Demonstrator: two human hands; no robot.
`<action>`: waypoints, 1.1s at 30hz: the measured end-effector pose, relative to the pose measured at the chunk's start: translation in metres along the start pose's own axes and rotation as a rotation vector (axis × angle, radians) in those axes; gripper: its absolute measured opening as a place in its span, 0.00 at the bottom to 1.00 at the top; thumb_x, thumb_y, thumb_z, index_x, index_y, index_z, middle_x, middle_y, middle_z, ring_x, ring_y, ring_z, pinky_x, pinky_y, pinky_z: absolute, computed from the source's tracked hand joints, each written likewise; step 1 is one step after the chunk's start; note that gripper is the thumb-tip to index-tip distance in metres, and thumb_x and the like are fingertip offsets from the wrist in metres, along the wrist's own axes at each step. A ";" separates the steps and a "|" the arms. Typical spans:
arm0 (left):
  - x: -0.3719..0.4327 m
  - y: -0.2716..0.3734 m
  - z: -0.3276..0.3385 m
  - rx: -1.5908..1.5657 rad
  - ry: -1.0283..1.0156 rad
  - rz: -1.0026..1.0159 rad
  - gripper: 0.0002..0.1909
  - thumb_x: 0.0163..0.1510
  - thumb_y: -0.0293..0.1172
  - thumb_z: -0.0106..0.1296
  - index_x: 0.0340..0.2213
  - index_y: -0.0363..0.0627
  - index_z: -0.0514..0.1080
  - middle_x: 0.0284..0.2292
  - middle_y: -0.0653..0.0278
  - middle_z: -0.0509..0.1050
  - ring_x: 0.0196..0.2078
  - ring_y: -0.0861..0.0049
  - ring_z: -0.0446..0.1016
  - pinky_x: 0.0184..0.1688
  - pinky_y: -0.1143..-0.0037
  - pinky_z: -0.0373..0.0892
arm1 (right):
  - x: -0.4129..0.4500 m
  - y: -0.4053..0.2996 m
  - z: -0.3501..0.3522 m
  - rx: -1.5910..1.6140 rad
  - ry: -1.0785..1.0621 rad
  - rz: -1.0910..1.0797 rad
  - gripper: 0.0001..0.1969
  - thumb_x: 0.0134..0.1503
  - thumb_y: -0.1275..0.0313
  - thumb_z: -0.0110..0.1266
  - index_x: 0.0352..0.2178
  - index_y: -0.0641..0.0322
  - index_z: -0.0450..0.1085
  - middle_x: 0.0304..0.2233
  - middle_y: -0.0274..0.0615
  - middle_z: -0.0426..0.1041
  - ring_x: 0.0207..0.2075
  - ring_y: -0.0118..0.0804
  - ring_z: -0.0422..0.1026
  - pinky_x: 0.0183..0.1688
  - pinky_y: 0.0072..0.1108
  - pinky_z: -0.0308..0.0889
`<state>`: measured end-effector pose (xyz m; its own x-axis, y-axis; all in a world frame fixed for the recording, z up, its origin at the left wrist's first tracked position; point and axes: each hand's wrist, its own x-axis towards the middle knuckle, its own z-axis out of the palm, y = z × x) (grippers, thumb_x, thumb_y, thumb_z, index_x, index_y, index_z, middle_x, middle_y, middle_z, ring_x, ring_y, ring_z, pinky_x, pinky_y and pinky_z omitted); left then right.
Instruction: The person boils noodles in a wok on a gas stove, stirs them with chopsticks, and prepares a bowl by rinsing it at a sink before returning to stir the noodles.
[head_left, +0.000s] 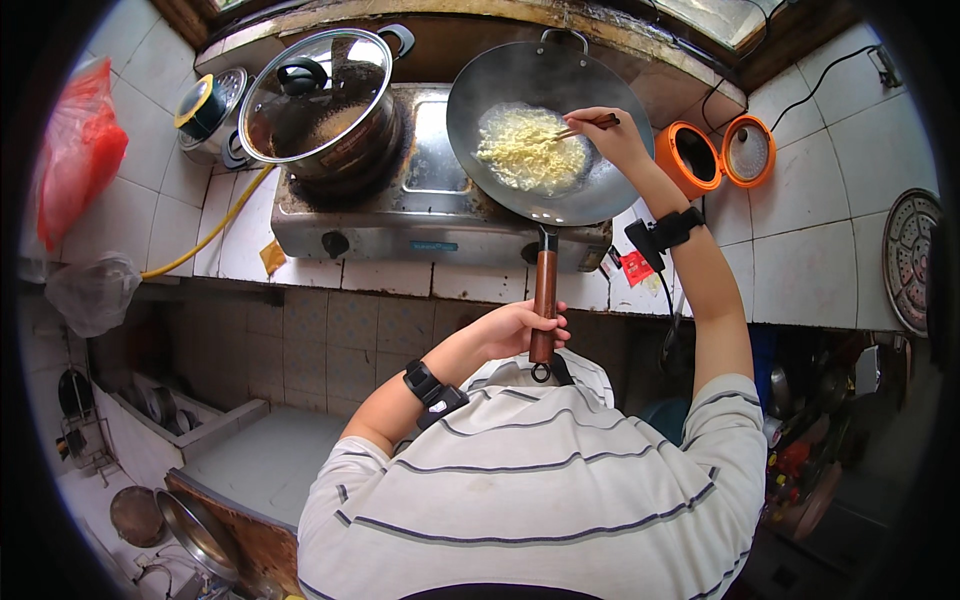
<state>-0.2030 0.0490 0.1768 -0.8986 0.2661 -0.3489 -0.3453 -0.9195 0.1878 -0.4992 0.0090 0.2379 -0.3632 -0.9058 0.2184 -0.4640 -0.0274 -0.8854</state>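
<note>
My left hand (531, 328) is wrapped around the brown wooden handle (546, 292) of a dark wok (495, 79), which sits on the right burner of a gas stove (349, 232). Between the fingers of my right hand (611, 142) is a pair of chopsticks (606, 120). Their tips reach into a clump of pale yellow wavy noodles (525, 146) in the wok. Liquid surrounds the noodles, and light steam rises above them. The burner under the wok is hidden.
A pot with a glass lid (334, 97) stands on the left burner. A yellow gas hose (217, 234) runs left from the stove. On the counter's right are an orange container with its lid flipped up (688, 159) and a red packet (636, 268). A red plastic bag (86, 150) hangs at left.
</note>
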 end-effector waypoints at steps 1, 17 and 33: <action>0.001 0.000 0.001 0.005 -0.003 -0.004 0.16 0.46 0.20 0.44 0.39 0.41 0.59 0.32 0.64 0.66 0.36 0.72 0.68 0.41 0.71 0.64 | -0.001 0.001 -0.004 -0.074 0.026 0.028 0.06 0.45 0.78 0.52 0.28 0.69 0.71 0.24 0.41 0.73 0.26 0.26 0.71 0.30 0.14 0.64; 0.000 -0.007 0.002 -0.016 0.032 0.076 0.16 0.44 0.20 0.45 0.38 0.41 0.60 0.30 0.65 0.65 0.31 0.75 0.67 0.36 0.69 0.64 | 0.006 -0.042 -0.021 -0.119 -0.050 -0.001 0.06 0.45 0.77 0.52 0.27 0.68 0.71 0.22 0.37 0.72 0.24 0.23 0.69 0.28 0.13 0.63; 0.005 -0.019 0.001 -0.112 0.010 0.192 0.17 0.41 0.20 0.45 0.37 0.40 0.60 0.27 0.65 0.65 0.27 0.75 0.65 0.32 0.72 0.64 | 0.018 0.012 0.008 0.023 -0.127 0.071 0.06 0.45 0.76 0.54 0.26 0.67 0.71 0.23 0.39 0.72 0.25 0.25 0.70 0.29 0.15 0.64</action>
<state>-0.2014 0.0685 0.1723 -0.9419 0.0811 -0.3260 -0.1359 -0.9795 0.1490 -0.5050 -0.0112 0.2278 -0.2883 -0.9520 0.1028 -0.4220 0.0299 -0.9061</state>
